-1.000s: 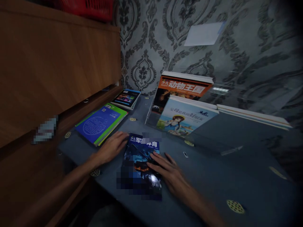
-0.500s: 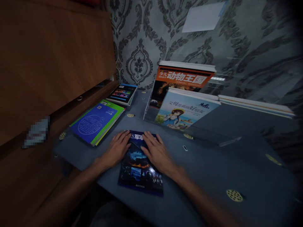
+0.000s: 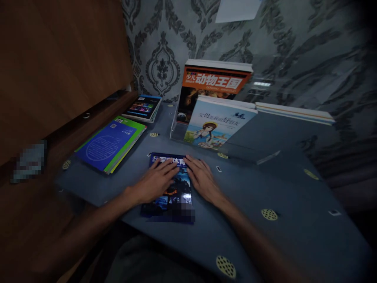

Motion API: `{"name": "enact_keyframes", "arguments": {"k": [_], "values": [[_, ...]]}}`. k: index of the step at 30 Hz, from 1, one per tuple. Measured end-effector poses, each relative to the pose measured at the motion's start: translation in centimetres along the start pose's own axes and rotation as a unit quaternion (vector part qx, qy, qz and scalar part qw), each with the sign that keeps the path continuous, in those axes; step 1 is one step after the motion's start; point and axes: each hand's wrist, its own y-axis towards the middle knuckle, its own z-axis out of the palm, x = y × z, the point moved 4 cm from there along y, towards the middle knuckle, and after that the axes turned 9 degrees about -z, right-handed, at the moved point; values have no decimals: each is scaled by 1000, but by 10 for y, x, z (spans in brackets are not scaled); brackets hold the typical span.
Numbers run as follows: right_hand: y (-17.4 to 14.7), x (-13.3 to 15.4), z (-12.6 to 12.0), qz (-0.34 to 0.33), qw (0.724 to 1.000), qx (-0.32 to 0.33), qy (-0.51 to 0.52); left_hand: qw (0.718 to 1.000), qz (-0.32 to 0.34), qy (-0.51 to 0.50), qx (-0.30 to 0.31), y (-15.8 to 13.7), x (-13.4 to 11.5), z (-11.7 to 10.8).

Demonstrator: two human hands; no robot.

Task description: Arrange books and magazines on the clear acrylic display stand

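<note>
A dark blue paperback book (image 3: 182, 188) with white Chinese lettering lies closed, cover up, near the front edge of the grey table. My left hand (image 3: 156, 181) rests flat across the upper left and middle of its cover, fingers stretched out and covering part of the title. At the book's right edge lies my right hand (image 3: 203, 179), palm down with fingers extended; its fingertips touch the upper right corner. Neither hand is wrapped round anything.
Left of my hands lie a stack with a blue-and-green book (image 3: 106, 145) and a black-covered book (image 3: 143, 108). Behind, a clear stand holds an orange-topped book (image 3: 216, 78), a light-blue book (image 3: 219, 122) and another book (image 3: 294, 112). A wooden cabinet (image 3: 64, 51) borders the left.
My left hand has slid right over the cover, from the book's left edge. My right hand has shifted off the cover to the right edge. The camera view has moved slightly.
</note>
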Motion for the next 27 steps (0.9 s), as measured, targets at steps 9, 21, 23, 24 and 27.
{"name": "enact_keyframes", "arguments": {"k": [9,21,23,24,27], "values": [[-1,0,1,-9,999,6,-35,992,109,-27,51,-60,-44,-3],[-19,45,12,-2,996,8,-94,987,-111,-119,-18,-82,-6,-1],[-24,56,16,-6,997,3,-83,970,-177,-159,-48,-78,-1,0],[-25,60,18,-8,997,2,-79,960,-201,-189,-56,-76,1,-1],[-27,65,20,-10,998,4,-70,919,-233,-308,-78,-65,6,-4]]}}
